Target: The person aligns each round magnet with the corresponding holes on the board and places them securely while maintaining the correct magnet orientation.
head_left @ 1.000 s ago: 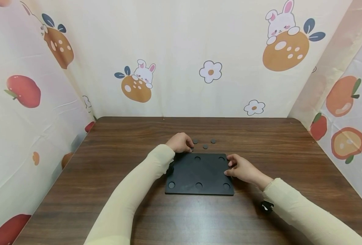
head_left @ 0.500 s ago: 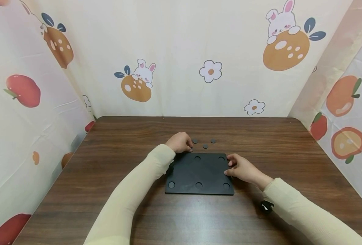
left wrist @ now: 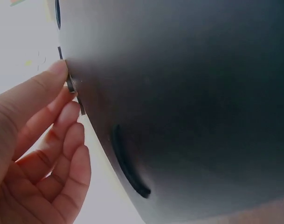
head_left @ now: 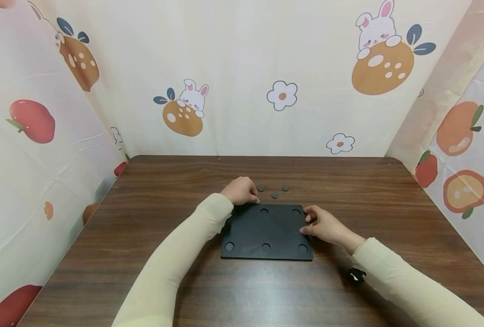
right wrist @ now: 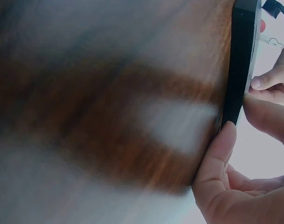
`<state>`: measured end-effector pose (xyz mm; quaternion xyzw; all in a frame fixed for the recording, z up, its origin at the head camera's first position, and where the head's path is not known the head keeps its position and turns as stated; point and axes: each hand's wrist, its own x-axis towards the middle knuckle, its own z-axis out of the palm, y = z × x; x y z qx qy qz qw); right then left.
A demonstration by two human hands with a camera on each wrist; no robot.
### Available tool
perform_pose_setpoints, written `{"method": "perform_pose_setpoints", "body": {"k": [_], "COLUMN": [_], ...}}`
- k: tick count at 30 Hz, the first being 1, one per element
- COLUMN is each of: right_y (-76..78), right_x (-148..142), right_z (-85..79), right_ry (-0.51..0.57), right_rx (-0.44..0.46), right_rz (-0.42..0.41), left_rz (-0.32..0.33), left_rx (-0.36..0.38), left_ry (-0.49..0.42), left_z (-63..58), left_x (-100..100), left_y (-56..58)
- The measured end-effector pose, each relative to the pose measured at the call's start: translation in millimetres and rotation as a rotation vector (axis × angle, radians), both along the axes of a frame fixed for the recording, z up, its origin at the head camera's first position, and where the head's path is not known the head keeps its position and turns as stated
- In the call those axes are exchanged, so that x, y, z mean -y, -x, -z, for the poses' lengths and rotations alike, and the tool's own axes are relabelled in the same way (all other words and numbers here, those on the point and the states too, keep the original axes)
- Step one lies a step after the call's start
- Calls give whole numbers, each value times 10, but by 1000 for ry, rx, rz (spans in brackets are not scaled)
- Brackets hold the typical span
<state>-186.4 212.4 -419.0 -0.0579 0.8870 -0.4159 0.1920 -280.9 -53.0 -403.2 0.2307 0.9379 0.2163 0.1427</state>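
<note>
A flat black board (head_left: 268,231) with round recesses lies on the table. At its far left corner, my left hand (head_left: 242,190) has thumb and index finger together on a small dark disc (left wrist: 70,84); in the head view the fingers hide that disc. Three similar grey discs lie beyond the board: a left disc (head_left: 261,188), a nearer disc (head_left: 274,195) and a right disc (head_left: 285,188). My right hand (head_left: 325,225) holds the board's right edge. The right wrist view has its thumb on the top edge and a finger (right wrist: 224,140) low against the side.
The brown wood-grain table (head_left: 176,175) extends around the board on every side. A cream curtain (head_left: 242,54) printed with rabbits and fruit hangs behind the table, with more printed cloth at left and right. Both forearms wear pale yellow sleeves (head_left: 184,250).
The disc that peeked out at my left fingertips is now covered by them in the head view, as those fingers shift slightly. My right hand and the board stay in place.
</note>
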Motion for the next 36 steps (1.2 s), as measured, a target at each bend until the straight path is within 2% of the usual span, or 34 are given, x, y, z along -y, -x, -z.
{"method": "perform_pose_setpoints", "body": {"k": [9, 19, 28, 36], "right_y": [1, 10, 8, 9], "right_x": [6, 5, 9, 7], "right_z": [-7, -2, 0, -3], "right_ry": [-12, -16, -15, -14], "right_rx": [3, 6, 8, 7], "right_rz": [4, 4, 8, 4], "left_rz": [-18, -4, 9, 43], "left_rx": [-2, -10, -37, -32], "left_ry": [-62, -91, -92, -100], "left_z": [-32, -101, -75, -71], "left_x": [33, 58, 47, 18], "left_y": [-21, -72, -107, -172]}}
